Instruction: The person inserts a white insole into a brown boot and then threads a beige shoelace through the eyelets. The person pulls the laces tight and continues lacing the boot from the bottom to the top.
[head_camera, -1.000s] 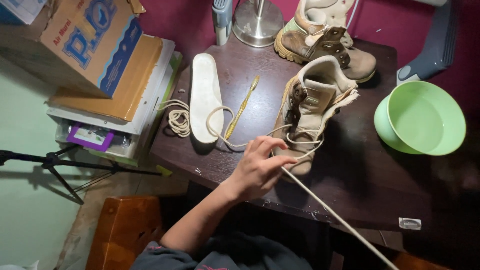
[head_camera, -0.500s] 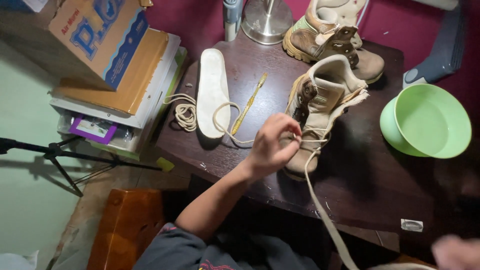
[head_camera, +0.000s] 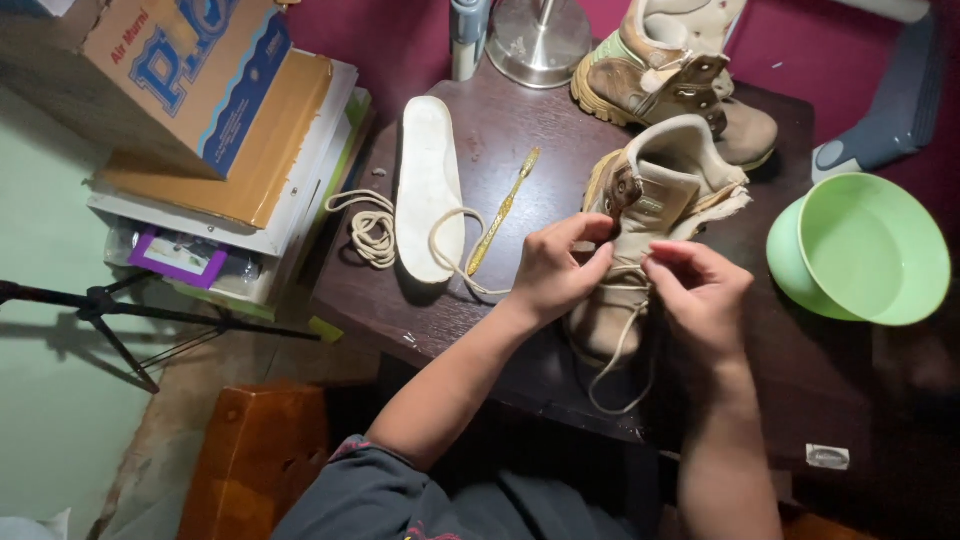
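Note:
A tan lace-up boot (head_camera: 660, 200) stands on the dark wooden table (head_camera: 500, 330), toe toward me. My left hand (head_camera: 555, 270) pinches its cream shoelace (head_camera: 615, 350) at the left side of the eyelets. My right hand (head_camera: 700, 290) grips the lace at the right side, fingers closed. A loop of lace hangs down past the toe. The lace's other end trails left across a white insole (head_camera: 425, 185) to a coil (head_camera: 370, 230).
A second boot (head_camera: 680, 80) stands behind. A yellow toothbrush (head_camera: 500, 210) lies beside the insole. A green plastic bowl (head_camera: 860, 250) sits at the right. Stacked cardboard boxes (head_camera: 220, 110) stand left; a metal lamp base (head_camera: 540, 40) is at the back; a wooden stool (head_camera: 260, 450) is below.
My right hand has come back in from the lower right, where it had pulled the lace out long, and now holds the lace at the boot. The left hand stayed at the eyelets.

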